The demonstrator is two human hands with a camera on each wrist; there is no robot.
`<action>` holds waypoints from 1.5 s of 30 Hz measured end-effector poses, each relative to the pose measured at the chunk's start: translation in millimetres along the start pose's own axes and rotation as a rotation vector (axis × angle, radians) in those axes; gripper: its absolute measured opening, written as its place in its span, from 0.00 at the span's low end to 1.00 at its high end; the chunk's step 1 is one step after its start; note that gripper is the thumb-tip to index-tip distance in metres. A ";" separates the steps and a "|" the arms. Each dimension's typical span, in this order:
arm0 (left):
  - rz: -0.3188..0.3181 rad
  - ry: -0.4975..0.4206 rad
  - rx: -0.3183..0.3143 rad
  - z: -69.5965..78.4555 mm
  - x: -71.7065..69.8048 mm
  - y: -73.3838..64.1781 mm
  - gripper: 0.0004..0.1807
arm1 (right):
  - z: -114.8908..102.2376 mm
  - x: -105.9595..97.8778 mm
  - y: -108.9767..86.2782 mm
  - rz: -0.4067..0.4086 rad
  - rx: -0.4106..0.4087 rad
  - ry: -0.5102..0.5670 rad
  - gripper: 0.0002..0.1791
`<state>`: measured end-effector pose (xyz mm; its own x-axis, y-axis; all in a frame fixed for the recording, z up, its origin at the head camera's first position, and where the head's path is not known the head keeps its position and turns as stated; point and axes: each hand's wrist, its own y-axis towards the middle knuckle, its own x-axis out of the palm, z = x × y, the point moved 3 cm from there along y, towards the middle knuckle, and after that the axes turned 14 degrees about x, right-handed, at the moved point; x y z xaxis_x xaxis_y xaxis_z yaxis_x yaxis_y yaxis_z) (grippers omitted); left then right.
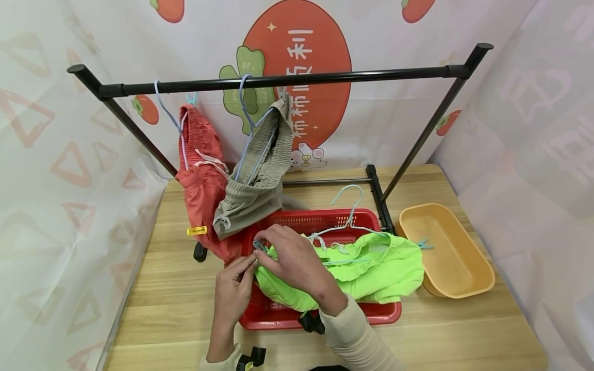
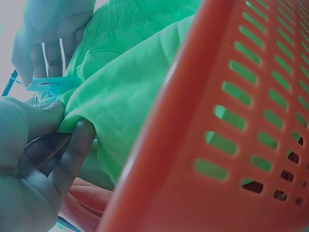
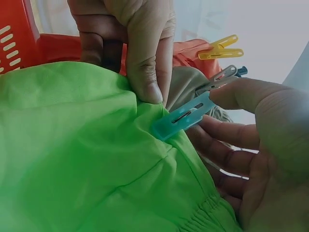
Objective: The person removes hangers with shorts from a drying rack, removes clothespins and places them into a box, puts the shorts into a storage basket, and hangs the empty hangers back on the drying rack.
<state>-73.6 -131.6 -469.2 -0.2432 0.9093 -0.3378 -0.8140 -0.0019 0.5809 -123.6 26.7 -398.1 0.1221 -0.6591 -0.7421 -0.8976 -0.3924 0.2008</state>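
Note:
Neon-green shorts [image 1: 380, 268] lie across a red basket [image 1: 320, 324], with a pale blue hanger [image 1: 349, 222] at their waistband. My left hand [image 1: 234, 288] pinches the fabric at the left edge of the shorts between thumb and fingers, seen closely in the left wrist view. Right beside it, my right hand [image 1: 297, 260] holds a blue clothespin [image 3: 183, 116] between thumb and fingers. In the right wrist view the pin's tip sits on the green cloth near the left thumb; whether it bites fully is hard to tell.
A black rack [image 1: 278, 81] spans the back, carrying red shorts [image 1: 201, 180] and grey-beige shorts [image 1: 252, 198] on hangers. A yellow clothespin [image 1: 197, 231] is on the red pair. At the right stands an orange-yellow tub [image 1: 457, 257]; a blue clothespin [image 1: 424, 244] shows by its left rim.

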 end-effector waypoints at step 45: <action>-0.024 -0.015 0.002 -1.3 -0.4 -0.7 0.12 | 19.4 -29.8 -9.6 0.186 0.063 0.413 0.11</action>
<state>-73.6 -132.5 -470.4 -0.2153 0.9152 -0.3406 -0.8186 0.0210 0.5740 -126.8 62.5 -390.3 0.1032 -0.9202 -0.3777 -0.9428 -0.2114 0.2576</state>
